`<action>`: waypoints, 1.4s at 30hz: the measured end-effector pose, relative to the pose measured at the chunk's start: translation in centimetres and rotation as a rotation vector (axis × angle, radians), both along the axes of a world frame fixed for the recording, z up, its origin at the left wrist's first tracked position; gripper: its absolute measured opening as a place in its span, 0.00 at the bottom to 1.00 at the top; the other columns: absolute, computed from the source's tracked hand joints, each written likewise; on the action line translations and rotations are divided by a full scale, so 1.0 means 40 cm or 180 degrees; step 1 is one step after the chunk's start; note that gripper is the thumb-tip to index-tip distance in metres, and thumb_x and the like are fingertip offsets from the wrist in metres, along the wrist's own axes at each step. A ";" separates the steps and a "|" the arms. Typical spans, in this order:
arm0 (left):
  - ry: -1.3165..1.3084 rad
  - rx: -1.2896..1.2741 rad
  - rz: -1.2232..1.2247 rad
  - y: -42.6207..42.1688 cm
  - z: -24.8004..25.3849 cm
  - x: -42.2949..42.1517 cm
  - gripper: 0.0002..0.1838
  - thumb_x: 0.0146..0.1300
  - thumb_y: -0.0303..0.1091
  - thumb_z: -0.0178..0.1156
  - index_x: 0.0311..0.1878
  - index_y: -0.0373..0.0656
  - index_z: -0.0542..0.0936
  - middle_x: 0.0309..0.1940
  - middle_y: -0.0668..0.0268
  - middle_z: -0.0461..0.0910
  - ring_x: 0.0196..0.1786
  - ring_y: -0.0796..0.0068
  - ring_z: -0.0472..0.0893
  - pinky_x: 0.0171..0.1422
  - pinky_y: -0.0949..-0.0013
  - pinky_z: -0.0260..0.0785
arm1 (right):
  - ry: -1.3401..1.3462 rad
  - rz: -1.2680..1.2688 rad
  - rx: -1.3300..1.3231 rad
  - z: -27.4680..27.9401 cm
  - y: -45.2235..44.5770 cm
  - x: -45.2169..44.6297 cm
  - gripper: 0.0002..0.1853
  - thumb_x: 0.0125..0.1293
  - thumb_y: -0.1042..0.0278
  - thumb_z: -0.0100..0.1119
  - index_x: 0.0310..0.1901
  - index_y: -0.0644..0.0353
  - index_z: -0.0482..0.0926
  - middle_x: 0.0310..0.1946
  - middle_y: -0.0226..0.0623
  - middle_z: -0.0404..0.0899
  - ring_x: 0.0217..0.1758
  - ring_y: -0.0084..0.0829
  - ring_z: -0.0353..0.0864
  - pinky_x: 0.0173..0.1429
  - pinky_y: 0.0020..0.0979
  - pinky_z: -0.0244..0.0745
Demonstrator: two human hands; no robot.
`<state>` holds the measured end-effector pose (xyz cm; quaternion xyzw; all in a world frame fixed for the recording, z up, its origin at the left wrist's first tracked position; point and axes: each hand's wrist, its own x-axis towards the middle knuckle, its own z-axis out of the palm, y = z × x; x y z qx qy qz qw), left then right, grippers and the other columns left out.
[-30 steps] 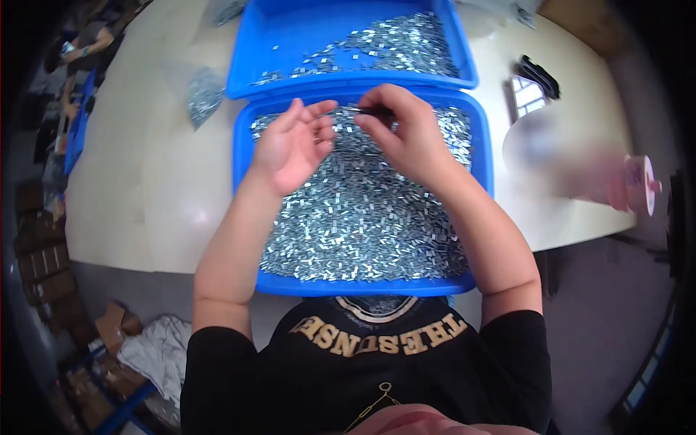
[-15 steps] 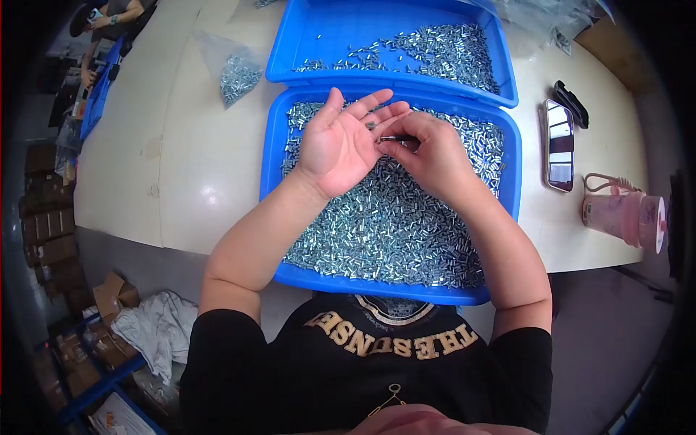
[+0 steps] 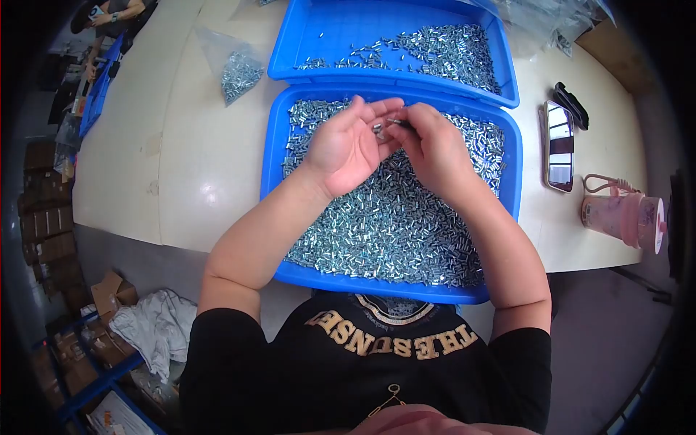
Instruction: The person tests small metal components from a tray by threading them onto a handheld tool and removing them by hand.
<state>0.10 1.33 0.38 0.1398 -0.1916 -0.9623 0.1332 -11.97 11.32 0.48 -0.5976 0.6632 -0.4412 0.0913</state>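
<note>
Both hands are above the near blue bin (image 3: 384, 291), which is full of small shiny metal pieces (image 3: 377, 232). My left hand (image 3: 348, 147) is palm up with fingers partly curled, and a few metal pieces (image 3: 378, 128) lie on its fingers. My right hand (image 3: 433, 145) is closed in a pinch on a thin dark tool (image 3: 401, 124), its tip at the left fingers. Behind stands a second blue bin (image 3: 341, 36), with more metal pieces heaped at its right side.
On the table (image 3: 116, 181), a clear bag of metal pieces (image 3: 241, 76) lies left. To the right are a phone (image 3: 559, 145), a black case (image 3: 570, 106) and a pink cup (image 3: 623, 219). Another person (image 3: 119, 14) is at the far upper left.
The view has shifted, so the bins sit further right in it. My left hand, flatter half a second ago, has curled its fingers, and metal pieces now show on them.
</note>
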 end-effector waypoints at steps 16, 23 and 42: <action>-0.0915 -0.0906 0.0112 0.000 0.003 0.004 0.07 0.64 0.32 0.54 0.39 0.40 0.76 0.23 0.75 0.68 0.25 0.85 0.66 0.29 0.78 0.60 | -0.1186 -0.0329 0.0240 0.021 0.009 -0.021 0.09 0.61 0.68 0.55 0.38 0.65 0.74 0.31 0.46 0.76 0.30 0.38 0.77 0.34 0.33 0.71; -0.1271 -0.1976 0.0127 -0.022 0.001 0.011 0.06 0.61 0.31 0.58 0.38 0.40 0.78 0.25 0.76 0.71 0.23 0.89 0.64 0.25 0.83 0.56 | 0.0246 -0.0369 0.0120 0.046 0.024 -0.033 0.05 0.55 0.72 0.57 0.33 0.61 0.73 0.31 0.41 0.75 0.31 0.44 0.76 0.34 0.38 0.72; -0.1580 -0.3725 0.0426 -0.011 -0.006 0.008 0.05 0.56 0.26 0.61 0.37 0.38 0.80 0.19 0.81 0.66 0.23 0.91 0.61 0.27 0.83 0.53 | -0.0058 -0.0227 0.0814 0.054 0.029 -0.034 0.07 0.55 0.69 0.59 0.33 0.62 0.75 0.29 0.43 0.76 0.35 0.44 0.77 0.36 0.39 0.72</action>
